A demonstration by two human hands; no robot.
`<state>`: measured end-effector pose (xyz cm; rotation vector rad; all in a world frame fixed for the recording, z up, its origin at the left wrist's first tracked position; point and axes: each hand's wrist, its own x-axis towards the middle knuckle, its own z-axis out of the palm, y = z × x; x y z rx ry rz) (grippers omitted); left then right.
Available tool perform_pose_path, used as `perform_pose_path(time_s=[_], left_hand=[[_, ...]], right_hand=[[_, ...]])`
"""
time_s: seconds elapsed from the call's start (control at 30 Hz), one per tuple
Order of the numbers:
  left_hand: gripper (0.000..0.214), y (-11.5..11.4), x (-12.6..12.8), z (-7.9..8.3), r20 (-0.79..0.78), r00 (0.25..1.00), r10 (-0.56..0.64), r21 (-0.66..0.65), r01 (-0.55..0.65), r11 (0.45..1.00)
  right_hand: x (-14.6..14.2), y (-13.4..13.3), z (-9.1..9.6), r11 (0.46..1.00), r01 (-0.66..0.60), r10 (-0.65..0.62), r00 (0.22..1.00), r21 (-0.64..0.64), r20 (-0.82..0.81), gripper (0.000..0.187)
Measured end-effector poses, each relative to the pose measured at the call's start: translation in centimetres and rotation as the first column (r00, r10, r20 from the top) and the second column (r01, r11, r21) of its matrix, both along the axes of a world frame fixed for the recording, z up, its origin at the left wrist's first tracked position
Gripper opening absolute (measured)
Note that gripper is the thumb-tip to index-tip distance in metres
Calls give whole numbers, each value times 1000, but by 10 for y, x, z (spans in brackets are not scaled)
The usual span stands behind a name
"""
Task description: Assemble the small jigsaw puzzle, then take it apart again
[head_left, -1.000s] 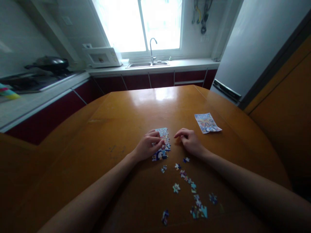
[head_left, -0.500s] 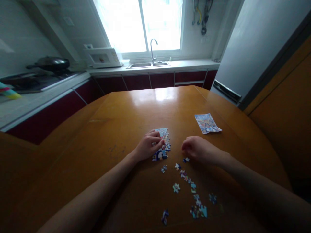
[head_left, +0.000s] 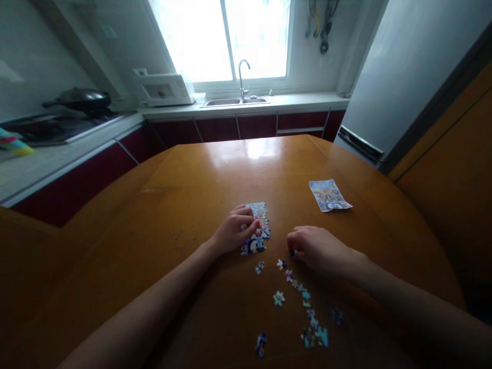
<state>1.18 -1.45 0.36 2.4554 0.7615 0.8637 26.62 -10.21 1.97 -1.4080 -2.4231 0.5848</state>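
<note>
A partly assembled jigsaw puzzle [head_left: 262, 215] lies on the wooden table, its left part covered by my left hand [head_left: 237, 228]. The bent fingers and thumb of that hand press on the puzzle and hold it. To the right, my right hand [head_left: 313, 246] is low at the tabletop, fingers closed on a small dark-blue puzzle piece [head_left: 292, 253], mostly hidden beneath them. Nearer to me lie loose puzzle pieces: a white and blue piece [head_left: 282, 264], a single piece [head_left: 260, 267] below the puzzle, and a pale green piece [head_left: 279, 298].
Several more pieces [head_left: 313, 335] trail toward the near edge, with a dark piece [head_left: 261, 345] to their left. A printed picture sheet [head_left: 329, 196] lies beyond my right hand. Past the table [head_left: 184, 174] are a sink [head_left: 226, 102], a microwave [head_left: 165, 90] and a fridge [head_left: 403, 66].
My right hand has come down and slightly nearer to me, and its fingers have closed over the dark-blue puzzle piece. My left hand stays on the puzzle.
</note>
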Motion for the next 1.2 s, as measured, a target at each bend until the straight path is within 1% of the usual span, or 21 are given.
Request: perform_pose_path(time_s=[0.17, 0.3, 0.43, 0.53, 0.57, 0.63, 0.7, 0.77, 0.83, 0.9, 1.0, 1.07, 1.1, 1.2], left_hand=[[40, -1, 1, 2, 7, 1000, 7, -1, -7, 1000], [39, 0, 0, 1, 5, 1000, -1, -4, 1, 1000], [39, 1, -1, -1, 12, 1000, -4, -8, 4, 1000], [31, 0, -1, -1, 23, 999, -30, -2, 30, 1000], [26, 0, -1, 0, 28, 999, -42, 3, 42, 999], [17, -1, -1, 1, 34, 997, -64, 15, 63, 998], [14, -2, 0, 2, 38, 997, -69, 30, 68, 997], [14, -3, 0, 3, 42, 997, -70, 48, 68, 997], [14, -3, 0, 3, 48, 996, -72, 62, 69, 996], [14, -2, 0, 1, 52, 996, -76, 77, 72, 994], [14, -1, -1, -1, 52, 995, -81, 102, 75, 992], [14, -1, -1, -1, 56, 995, -85, 117, 78, 990], [14, -1, -1, -1, 62, 994, -88, 127, 80, 989], [15, -1, 0, 0, 85, 991, -99, 157, 85, 984]], right_hand=[[-2, -2, 0, 999, 26, -26, 1000, -42, -4, 18], [-1, -2, 2, 997, 10, -10, 1000, -75, -1, 18], [-3, 1, 6, 997, -19, 12, 995, -73, -99, 22], [-7, 7, 6, 995, 27, -47, 975, -94, -218, 20], [-10, 10, 5, 991, 52, -84, 957, -122, -277, 18], [-15, 15, 2, 978, 91, -163, 894, -187, -418, 16], [-21, 20, -3, 967, 113, -222, 811, -227, -542, 19], [-26, 24, -7, 956, 142, -275, 733, -255, -622, 20], [-28, 26, -9, 933, 181, -351, 661, -313, -664, 15], [-30, 28, -10, 891, 219, -446, 585, -398, -677, 11], [-30, 29, -10, 837, 203, -537, 479, -507, -694, 17], [-30, 28, -10, 826, 171, -554, 424, -537, -717, 25], [-31, 28, -10, 827, 161, -553, 409, -539, -726, 27], [-34, 27, -12, 843, 159, -530, 403, -513, -746, 26]])
